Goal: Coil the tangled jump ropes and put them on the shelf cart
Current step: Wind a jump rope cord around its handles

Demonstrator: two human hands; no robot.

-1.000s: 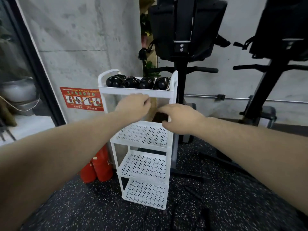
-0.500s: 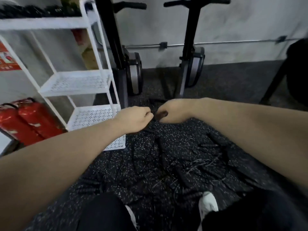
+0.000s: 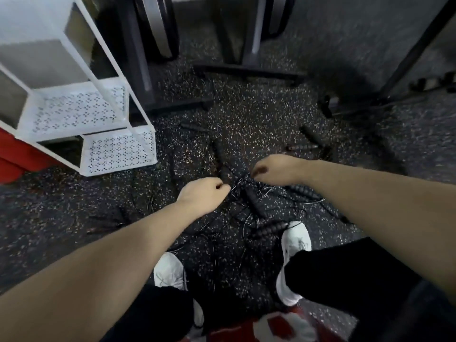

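Both bare forearms reach forward and down, converging toward the middle. The left hand (image 3: 201, 196) has its fingers curled under, knuckles up. The right hand (image 3: 274, 170) lies a little farther out, fingers also curled (what either holds is unclear).

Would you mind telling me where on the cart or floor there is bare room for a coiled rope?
The two white perforated cart shelves in view are bare. The speckled floor left of the left hand looks fairly free. It is crowded between both hands and the white shoes, where tangled black jump ropes lie.
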